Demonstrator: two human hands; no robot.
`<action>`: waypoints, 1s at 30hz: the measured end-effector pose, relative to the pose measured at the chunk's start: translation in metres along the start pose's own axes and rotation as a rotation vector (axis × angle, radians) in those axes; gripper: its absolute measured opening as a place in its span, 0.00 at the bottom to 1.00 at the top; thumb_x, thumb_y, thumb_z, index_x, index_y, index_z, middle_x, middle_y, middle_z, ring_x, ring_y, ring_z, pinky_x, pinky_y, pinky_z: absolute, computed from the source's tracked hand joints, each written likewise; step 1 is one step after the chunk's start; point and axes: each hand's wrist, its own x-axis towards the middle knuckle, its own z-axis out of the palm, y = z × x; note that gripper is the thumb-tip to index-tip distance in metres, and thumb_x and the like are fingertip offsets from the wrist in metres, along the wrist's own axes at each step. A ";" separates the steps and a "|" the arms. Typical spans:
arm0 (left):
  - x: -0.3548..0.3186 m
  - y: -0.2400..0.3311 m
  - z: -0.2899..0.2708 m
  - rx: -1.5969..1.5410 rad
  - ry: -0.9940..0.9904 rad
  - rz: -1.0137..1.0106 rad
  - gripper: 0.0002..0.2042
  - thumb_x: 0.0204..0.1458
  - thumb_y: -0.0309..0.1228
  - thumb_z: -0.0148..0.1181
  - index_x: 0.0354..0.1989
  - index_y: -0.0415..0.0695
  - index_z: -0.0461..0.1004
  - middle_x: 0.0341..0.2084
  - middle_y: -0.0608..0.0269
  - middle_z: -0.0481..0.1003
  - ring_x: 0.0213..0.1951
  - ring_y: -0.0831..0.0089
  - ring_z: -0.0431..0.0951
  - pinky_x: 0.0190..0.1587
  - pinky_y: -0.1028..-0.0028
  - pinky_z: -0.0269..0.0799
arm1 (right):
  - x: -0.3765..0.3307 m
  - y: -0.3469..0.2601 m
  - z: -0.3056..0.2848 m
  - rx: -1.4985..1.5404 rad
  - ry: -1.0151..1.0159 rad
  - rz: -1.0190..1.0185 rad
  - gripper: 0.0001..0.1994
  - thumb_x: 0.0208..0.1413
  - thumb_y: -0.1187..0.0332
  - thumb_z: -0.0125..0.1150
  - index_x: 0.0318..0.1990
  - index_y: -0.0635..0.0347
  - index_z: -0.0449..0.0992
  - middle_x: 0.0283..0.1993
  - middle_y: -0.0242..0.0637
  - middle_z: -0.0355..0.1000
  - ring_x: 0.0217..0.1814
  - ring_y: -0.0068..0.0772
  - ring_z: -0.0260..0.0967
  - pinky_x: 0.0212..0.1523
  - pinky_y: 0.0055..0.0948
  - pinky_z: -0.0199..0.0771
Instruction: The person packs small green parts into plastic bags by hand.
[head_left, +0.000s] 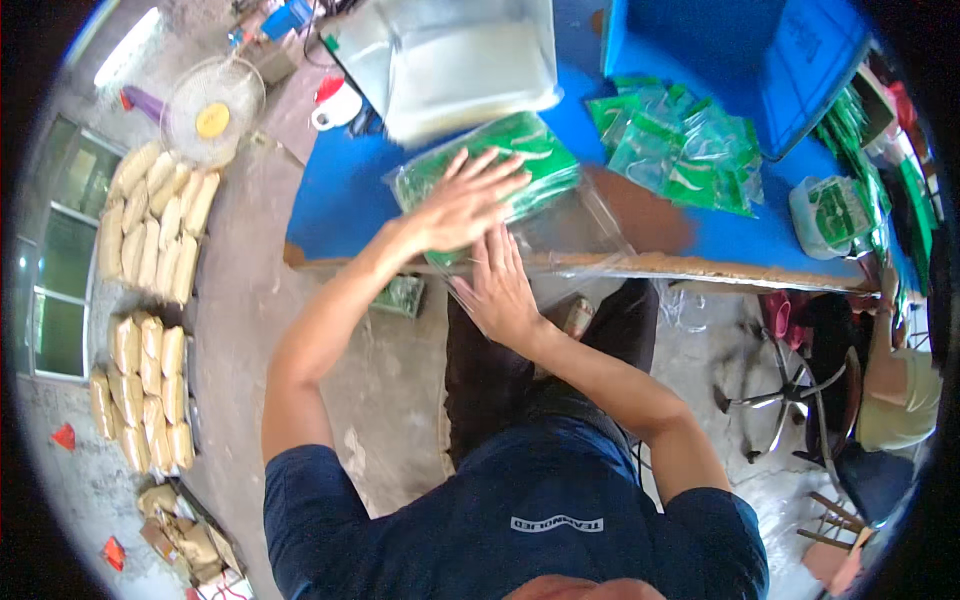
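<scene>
A stack of flat green-and-clear plastic packets (545,150) lies at the near edge of the blue table. My left hand (468,203) rests flat on top of it, fingers spread. Just below, my right hand (503,288) lies with its fingers stretched out against the stack's near side, touching clear plastic film. The clear plastic sheet or bag (580,225) reaches to the right of the stack and over the table edge. Whether the packets are inside it or on it, I cannot tell.
Behind the stack stands a metal tray-like container (470,60). Loose green packets (690,150) are spread to the right, by a blue bin (700,50) and a white tub (828,215). A person (900,390) sits at far right. Filled sacks (150,225) line the left wall.
</scene>
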 end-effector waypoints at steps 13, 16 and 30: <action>-0.123 0.157 0.079 -1.086 1.132 -0.819 0.41 0.46 0.20 0.70 0.69 0.40 0.53 0.46 0.56 0.71 0.48 0.70 0.74 0.54 0.72 0.67 | -0.024 0.010 -0.054 0.374 -0.095 -0.209 0.13 0.51 0.78 0.62 0.46 0.63 0.76 0.54 0.45 0.72 0.53 0.52 0.72 0.53 0.43 0.75; -0.148 0.154 0.089 -1.292 1.128 -0.868 0.29 0.51 0.16 0.65 0.61 0.39 0.61 0.34 0.64 0.76 0.40 0.78 0.77 0.44 0.80 0.73 | -0.014 0.004 -0.049 0.531 -0.177 -0.204 0.13 0.49 0.76 0.64 0.45 0.61 0.77 0.43 0.44 0.75 0.43 0.49 0.75 0.44 0.41 0.77; -0.064 0.062 -0.024 -1.066 0.919 -0.900 0.49 0.56 0.50 0.62 0.75 0.38 0.36 0.73 0.39 0.44 0.74 0.57 0.47 0.73 0.63 0.41 | -0.008 -0.010 -0.047 0.469 -0.294 -0.263 0.05 0.48 0.73 0.64 0.32 0.61 0.74 0.31 0.41 0.73 0.31 0.48 0.73 0.32 0.40 0.73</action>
